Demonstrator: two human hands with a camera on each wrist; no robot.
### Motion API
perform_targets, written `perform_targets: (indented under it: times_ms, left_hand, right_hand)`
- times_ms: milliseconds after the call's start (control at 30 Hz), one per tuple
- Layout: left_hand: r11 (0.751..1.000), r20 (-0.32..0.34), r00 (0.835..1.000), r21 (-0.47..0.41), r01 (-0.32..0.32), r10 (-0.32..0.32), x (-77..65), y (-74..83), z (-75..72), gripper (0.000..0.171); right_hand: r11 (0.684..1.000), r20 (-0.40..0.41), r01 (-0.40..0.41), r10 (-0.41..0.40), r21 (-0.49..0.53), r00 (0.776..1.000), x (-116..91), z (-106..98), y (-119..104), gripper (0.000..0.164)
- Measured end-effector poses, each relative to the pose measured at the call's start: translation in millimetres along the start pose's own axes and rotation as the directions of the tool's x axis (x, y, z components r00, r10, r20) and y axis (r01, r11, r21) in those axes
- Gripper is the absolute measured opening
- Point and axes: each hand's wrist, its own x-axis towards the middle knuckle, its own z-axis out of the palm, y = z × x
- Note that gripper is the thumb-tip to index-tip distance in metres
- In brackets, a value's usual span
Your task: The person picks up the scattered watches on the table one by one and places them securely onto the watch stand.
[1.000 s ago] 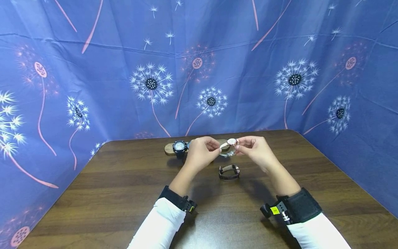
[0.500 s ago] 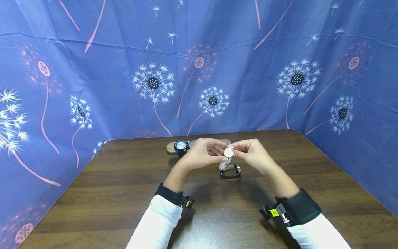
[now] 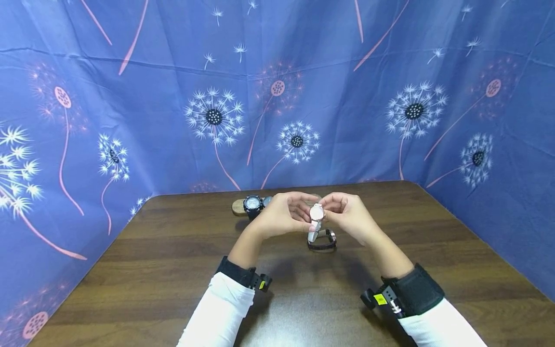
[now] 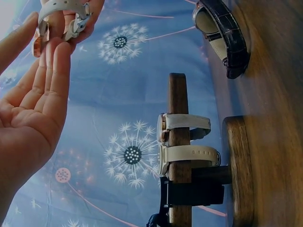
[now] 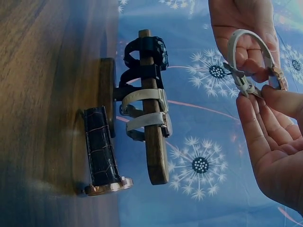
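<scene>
Between my two hands is a white-strapped wristwatch (image 3: pixel 317 212) with a rose-gold case, its dial facing up toward the head camera. My left hand (image 3: pixel 277 215) pinches it from the left, thumb on the strap below the case. From the other side my right hand (image 3: pixel 349 217) holds the case edge with thumb and fingertips. The strap curves into a loop with its buckle (image 5: pixel 244 85) near the right fingertips in the right wrist view. Just below the held watch, a dark-strapped wristwatch (image 5: pixel 100 146) lies on its side on the table.
Behind the hands stands a wooden watch stand (image 5: pixel 156 161) carrying several watches: a black digital one (image 3: pixel 252 203), another dark one, and two pale-strapped ones (image 4: pixel 189 121). The brown wooden table (image 3: pixel 173 289) ends at a blue dandelion-print cloth (image 3: pixel 347 120).
The white watch has come down and nearer, from in front of the stand to above the dark watch. Its strap has swung from pointing left to hanging downward; both hands keep hold.
</scene>
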Motion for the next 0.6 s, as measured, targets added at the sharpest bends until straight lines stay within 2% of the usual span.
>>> perform_targets:
  times_ms: [200, 300, 433, 600]
  left_hand:
    - [0.999, -0.017, 0.999, 0.023, -0.035, 0.036, -0.3, 2.6, -0.4, 0.059]
    - [0.997, -0.020, 0.998, 0.054, -0.051, 0.052, -0.7, 4.6, 0.4, 0.057]
    - [0.993, -0.026, 0.996, 0.090, -0.078, 0.080, -1.7, 7.2, 1.7, 0.051]
    - [0.988, -0.044, 0.991, 0.101, -0.118, 0.123, -3.4, 10.2, 1.8, 0.046]
  right_hand:
    - [0.998, -0.055, 0.051, -0.053, -0.039, 0.997, 1.0, 1.5, -1.0, 0.012]
    - [0.998, -0.078, 0.049, -0.052, -0.036, 0.996, 0.0, 1.3, -2.4, 0.011]
    - [0.999, -0.082, 0.048, -0.048, -0.005, 0.995, -1.8, 0.6, -4.3, 0.010]
    - [0.996, -0.074, 0.091, -0.089, 0.014, 0.993, -2.9, 1.1, -4.5, 0.012]
